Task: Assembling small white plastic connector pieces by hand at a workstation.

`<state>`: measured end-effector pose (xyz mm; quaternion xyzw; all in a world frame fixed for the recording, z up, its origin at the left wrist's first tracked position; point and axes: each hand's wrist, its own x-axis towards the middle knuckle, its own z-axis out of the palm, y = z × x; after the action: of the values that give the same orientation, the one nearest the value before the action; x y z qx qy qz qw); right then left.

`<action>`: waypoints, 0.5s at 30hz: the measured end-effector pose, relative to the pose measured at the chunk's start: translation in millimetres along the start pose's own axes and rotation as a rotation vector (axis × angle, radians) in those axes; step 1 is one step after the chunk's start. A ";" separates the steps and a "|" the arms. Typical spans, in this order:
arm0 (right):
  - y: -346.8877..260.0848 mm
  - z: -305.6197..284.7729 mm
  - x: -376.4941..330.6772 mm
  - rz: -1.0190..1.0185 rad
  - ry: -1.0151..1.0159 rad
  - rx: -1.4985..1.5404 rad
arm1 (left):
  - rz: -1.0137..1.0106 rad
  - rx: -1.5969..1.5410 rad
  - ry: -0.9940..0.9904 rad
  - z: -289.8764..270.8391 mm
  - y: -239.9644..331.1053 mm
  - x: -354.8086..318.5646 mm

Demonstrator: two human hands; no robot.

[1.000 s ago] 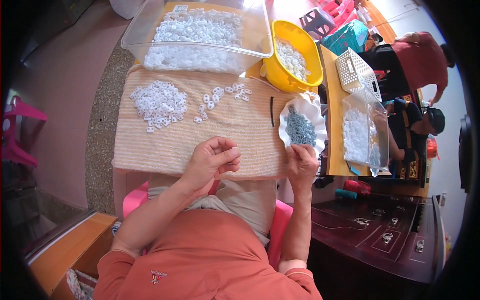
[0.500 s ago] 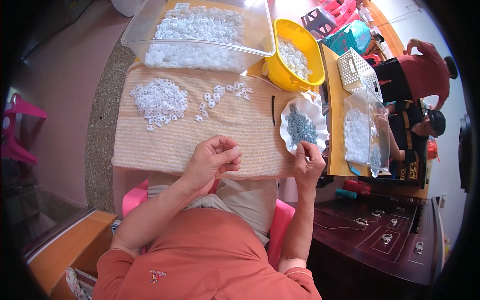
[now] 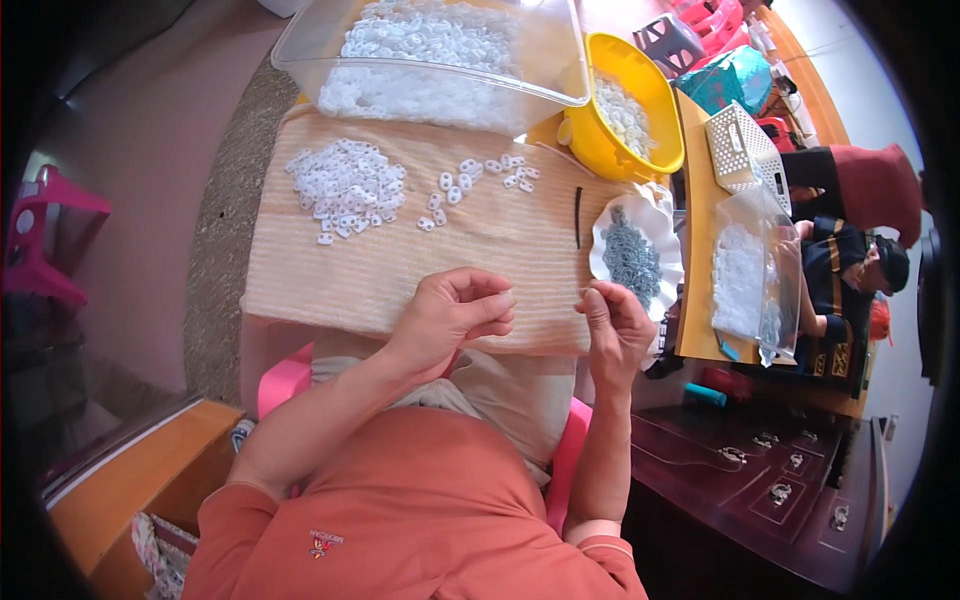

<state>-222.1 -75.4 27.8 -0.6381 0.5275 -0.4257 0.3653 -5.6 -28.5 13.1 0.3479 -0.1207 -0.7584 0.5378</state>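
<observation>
Above the table's near edge, my left hand [image 3: 458,314] is closed in a pinch, thumb against fingertips. Whatever sits between those fingers is too small to make out. My right hand [image 3: 617,325] is pinched too, just left of and in front of a white ruffled dish [image 3: 672,262]. A tiny bit shows at its fingertips, but its kind is unclear. In the dish lies a heap of small grey-blue pieces [image 3: 632,262]. Small white two-holed plastic pieces form a pile [image 3: 348,187] at the left, with several loose ones [image 3: 465,182] beside it.
A striped cloth [image 3: 330,280] covers the table. Behind stand a clear bin of white pieces [image 3: 430,92] and a yellow basin [image 3: 640,165]. A thin black strip [image 3: 578,218] lies left of the dish. At the right, people sit by another table with a clear box [image 3: 738,280].
My right hand has drawn left, away from the dish and closer to my left hand. The whole view has shifted, so the table now appears farther right.
</observation>
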 end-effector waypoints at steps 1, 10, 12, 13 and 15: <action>0.0 4.1 1.0 -0.010 -0.050 0.017 | 0.002 0.001 -0.005 -0.3 -0.6 0.5; -3.8 32.8 -0.4 0.183 -0.192 0.348 | 0.010 0.019 -0.025 -0.7 0.6 -2.9; 1.6 34.7 -1.8 0.193 -0.205 0.343 | 0.017 0.016 -0.017 -0.2 0.3 -2.8; 2.7 35.1 -3.4 0.204 -0.211 0.336 | 0.019 0.014 -0.014 -0.2 -0.5 -3.6; 1.4 36.9 -2.2 0.189 -0.182 0.315 | 0.073 0.025 0.002 -1.7 1.6 -1.3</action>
<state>-188.6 -72.8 12.5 -0.5565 0.4770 -0.4072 0.5450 -3.1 -27.5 13.3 0.3509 -0.1422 -0.7362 0.5609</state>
